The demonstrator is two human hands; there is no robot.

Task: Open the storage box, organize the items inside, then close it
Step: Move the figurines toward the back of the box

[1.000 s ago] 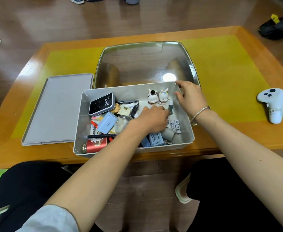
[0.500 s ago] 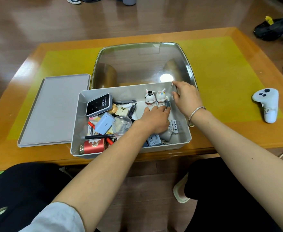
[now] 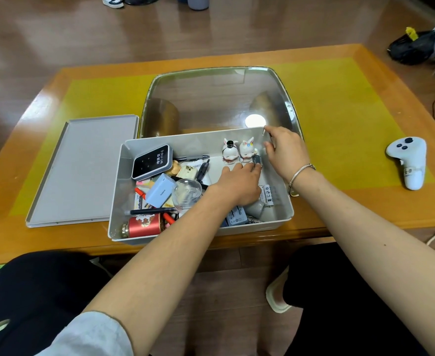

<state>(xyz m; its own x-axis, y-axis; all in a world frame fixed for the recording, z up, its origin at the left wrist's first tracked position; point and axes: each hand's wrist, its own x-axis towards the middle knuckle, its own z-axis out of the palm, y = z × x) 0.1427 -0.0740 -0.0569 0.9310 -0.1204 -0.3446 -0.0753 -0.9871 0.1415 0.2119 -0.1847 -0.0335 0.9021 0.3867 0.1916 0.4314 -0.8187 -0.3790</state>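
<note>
The grey storage box (image 3: 201,228) sits open at the near edge of the table (image 3: 365,214), with its flat lid (image 3: 82,170) laid just beside it on the left, out of the way so both hands can reach in freely. The right hand (image 3: 286,152) rests on the far right corner of the box, fingers curled loosely over the rim, probably to keep the box from sliding while the other hand sorts. The left hand (image 3: 239,182) reaches deep into the right half, palm down, its fingertips pinched on a small dark cylinder (image 3: 257,160) held just beside two little rabbit figurines (image 3: 238,151) that stand upright against the far wall; that looks like the start of a tidy row. The left half is still a jumble: a black wifi device (image 3: 152,161), a pale blue charger (image 3: 161,192), a clear glass dome (image 3: 187,192), pens and a red tin (image 3: 143,225) lie overlapping. A white controller (image 3: 408,160) lies well apart on the right of the table.
</note>
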